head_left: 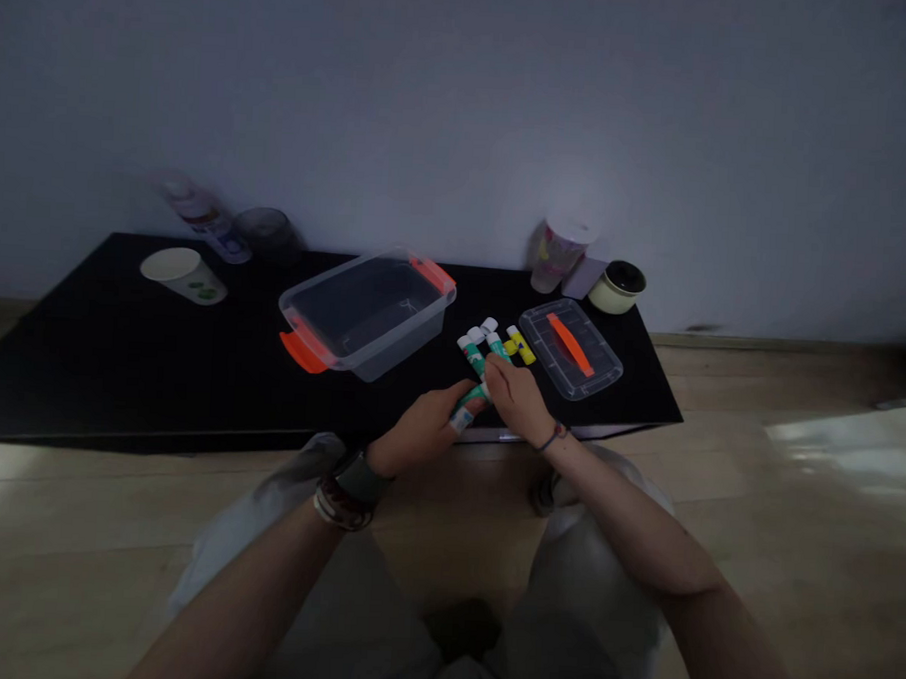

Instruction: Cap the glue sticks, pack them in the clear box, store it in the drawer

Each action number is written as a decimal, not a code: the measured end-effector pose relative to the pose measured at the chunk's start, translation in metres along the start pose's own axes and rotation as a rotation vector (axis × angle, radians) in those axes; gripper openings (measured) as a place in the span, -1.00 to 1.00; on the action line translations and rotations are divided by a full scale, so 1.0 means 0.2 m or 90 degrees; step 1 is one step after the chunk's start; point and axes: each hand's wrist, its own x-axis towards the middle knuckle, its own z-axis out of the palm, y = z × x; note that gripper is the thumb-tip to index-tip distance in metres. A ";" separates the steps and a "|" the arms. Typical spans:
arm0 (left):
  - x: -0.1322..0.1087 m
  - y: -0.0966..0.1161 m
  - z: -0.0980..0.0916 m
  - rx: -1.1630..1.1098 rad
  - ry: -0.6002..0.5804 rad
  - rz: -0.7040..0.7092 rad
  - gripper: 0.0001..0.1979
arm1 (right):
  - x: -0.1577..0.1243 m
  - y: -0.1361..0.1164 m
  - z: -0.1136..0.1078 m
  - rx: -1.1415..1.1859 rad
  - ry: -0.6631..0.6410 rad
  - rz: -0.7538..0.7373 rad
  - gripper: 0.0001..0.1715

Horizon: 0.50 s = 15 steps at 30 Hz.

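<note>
My left hand is closed around a green-and-white glue stick, held tilted over the table's front edge. My right hand has its fingers curled at the upper end of that stick; they partly hide what they grip. Just beyond my fingers lie more green glue sticks with white caps, one of them running up to the right hand's fingers. Two small yellow tubes lie crossed beside them.
A clear plastic box with orange latches sits open at centre-left. Its lid, with an orange handle, lies on the right. Behind stand a patterned cup and a cream pot. A paper cup, bottle and dark glass stand left.
</note>
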 end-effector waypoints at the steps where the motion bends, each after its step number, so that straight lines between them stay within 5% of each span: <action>1: 0.00 -0.01 0.01 0.026 0.004 -0.003 -0.65 | 0.01 0.00 0.00 -0.005 0.001 0.007 -0.71; 9: 0.00 -0.03 0.03 0.169 0.007 -0.029 -0.70 | 0.04 0.01 0.05 -0.038 -0.012 0.031 -0.65; 15: -0.01 0.01 -0.04 -0.150 -0.071 -0.001 -0.53 | 0.00 -0.02 -0.04 0.034 -0.005 -0.083 -0.65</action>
